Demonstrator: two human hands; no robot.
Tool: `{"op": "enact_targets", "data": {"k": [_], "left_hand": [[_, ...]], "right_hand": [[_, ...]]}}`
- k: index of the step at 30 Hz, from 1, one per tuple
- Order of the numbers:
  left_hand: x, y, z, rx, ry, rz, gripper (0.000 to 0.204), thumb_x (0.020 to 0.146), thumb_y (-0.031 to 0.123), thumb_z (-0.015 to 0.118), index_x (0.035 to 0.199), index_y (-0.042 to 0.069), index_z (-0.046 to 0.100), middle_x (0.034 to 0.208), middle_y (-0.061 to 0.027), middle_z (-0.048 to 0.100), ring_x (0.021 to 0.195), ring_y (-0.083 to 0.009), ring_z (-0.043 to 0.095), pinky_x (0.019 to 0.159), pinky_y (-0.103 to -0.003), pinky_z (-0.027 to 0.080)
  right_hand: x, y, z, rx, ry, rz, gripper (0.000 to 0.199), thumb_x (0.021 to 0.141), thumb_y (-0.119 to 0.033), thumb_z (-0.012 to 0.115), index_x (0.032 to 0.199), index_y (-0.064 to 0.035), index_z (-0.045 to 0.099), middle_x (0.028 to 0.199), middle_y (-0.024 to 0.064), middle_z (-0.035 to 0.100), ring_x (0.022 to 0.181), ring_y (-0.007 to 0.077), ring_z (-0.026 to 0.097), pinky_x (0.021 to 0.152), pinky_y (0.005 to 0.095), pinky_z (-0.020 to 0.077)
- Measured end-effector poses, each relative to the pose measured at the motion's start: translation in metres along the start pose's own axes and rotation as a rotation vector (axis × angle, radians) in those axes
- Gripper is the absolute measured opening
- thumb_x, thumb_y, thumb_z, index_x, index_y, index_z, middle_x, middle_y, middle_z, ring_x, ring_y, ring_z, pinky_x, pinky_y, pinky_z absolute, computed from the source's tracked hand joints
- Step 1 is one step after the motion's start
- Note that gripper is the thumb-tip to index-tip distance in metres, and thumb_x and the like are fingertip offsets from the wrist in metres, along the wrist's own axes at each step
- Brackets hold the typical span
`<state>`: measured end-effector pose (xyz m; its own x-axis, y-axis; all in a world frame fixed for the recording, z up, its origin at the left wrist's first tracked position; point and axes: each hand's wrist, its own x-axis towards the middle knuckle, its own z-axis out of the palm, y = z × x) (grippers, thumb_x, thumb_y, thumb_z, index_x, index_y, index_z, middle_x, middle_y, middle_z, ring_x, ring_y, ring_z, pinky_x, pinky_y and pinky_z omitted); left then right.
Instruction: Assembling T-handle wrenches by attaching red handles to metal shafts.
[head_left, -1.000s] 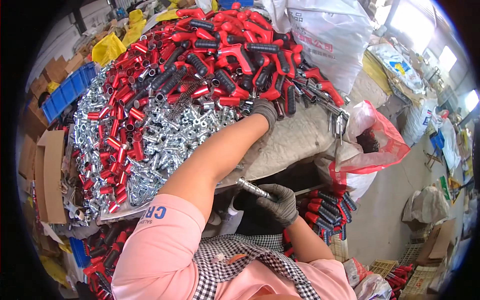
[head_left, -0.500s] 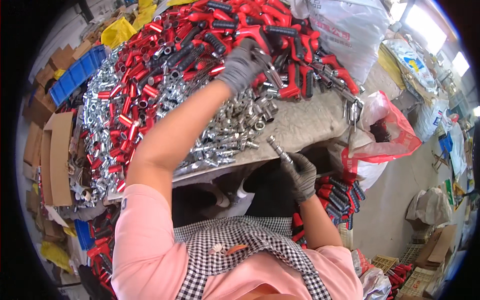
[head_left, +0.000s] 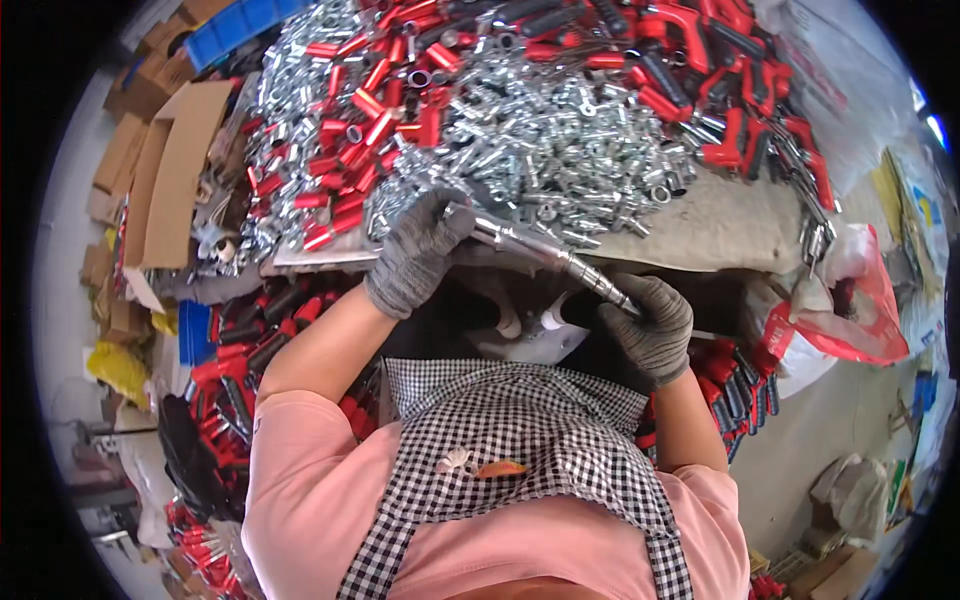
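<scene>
The gloved left hand and right hand hold a silver rod between them, near a table heaped with metal fittings, red tubes and handles.

Both hands gloved, up in front of torso, apart. Left hand higher, fingers curled in a closed grip, knuckles up. Left forearm bare, slants up and inward. Right hand lower, also gripping, thumb side toward left hand. Right forearm bare, near upright. Both elbows bent.
</scene>
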<state>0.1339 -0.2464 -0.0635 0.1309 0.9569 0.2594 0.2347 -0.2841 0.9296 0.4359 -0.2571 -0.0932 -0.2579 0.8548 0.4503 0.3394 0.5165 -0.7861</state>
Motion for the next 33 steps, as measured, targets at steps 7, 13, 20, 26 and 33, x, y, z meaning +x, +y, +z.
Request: {"op": "enact_targets", "data": {"k": [7,13,20,26,33], "left_hand": [[-0.057,0.018,-0.028,-0.226,-0.306,-0.4,0.024,0.09,0.02,0.064,0.104,0.002,0.057,0.086,-0.0093,0.063,0.072,-0.0148,0.064,0.062,-0.027,0.054],[-0.073,0.028,-0.028,-0.043,-0.253,-0.489,0.024,0.088,0.025,0.066,0.084,0.002,0.063,0.068,-0.0052,0.063,0.057,-0.0098,0.061,0.049,-0.022,0.049],[-0.076,0.008,-0.032,-0.244,-0.118,-0.669,0.051,0.093,0.049,0.049,0.082,0.001,0.064,0.06,-0.0058,0.061,0.043,-0.0091,0.055,0.037,-0.02,0.041],[-0.069,0.012,-0.027,-0.256,-0.14,-0.672,0.045,0.093,0.042,0.051,0.082,0.0,0.064,0.064,-0.0064,0.062,0.046,-0.0095,0.057,0.038,-0.021,0.044],[-0.061,0.0,-0.017,-0.31,-0.021,-0.727,0.04,0.094,0.038,0.051,0.086,0.002,0.064,0.067,-0.005,0.061,0.045,-0.008,0.054,0.038,-0.021,0.043]], "right_hand": [[0.004,-0.026,0.049,0.247,-0.24,-0.033,0.026,0.066,-0.009,0.082,0.086,-0.0033,0.067,0.074,0.0088,0.067,0.064,0.0182,0.065,0.058,0.0282,0.0517],[-0.011,-0.045,0.083,0.189,-0.348,0.03,0.085,0.059,-0.014,0.089,0.132,-0.0093,0.045,0.086,0.008,0.066,0.073,0.0159,0.066,0.07,0.0271,0.0516],[0.007,-0.038,0.083,0.246,-0.639,0.129,0.088,0.06,-0.029,0.087,0.132,0.0011,0.046,0.102,0.0128,0.065,0.093,0.0284,0.067,0.085,0.0331,0.0505],[0.012,-0.031,0.094,0.36,-0.652,0.191,0.083,0.061,-0.027,0.087,0.129,0.003,0.05,0.102,0.0104,0.068,0.093,0.0171,0.065,0.083,0.0303,0.051],[0.035,-0.033,0.109,0.187,-0.746,0.234,0.044,0.072,-0.026,0.08,0.107,-0.0027,0.066,0.087,0.0119,0.07,0.08,0.0205,0.068,0.071,0.0301,0.0539]]}}
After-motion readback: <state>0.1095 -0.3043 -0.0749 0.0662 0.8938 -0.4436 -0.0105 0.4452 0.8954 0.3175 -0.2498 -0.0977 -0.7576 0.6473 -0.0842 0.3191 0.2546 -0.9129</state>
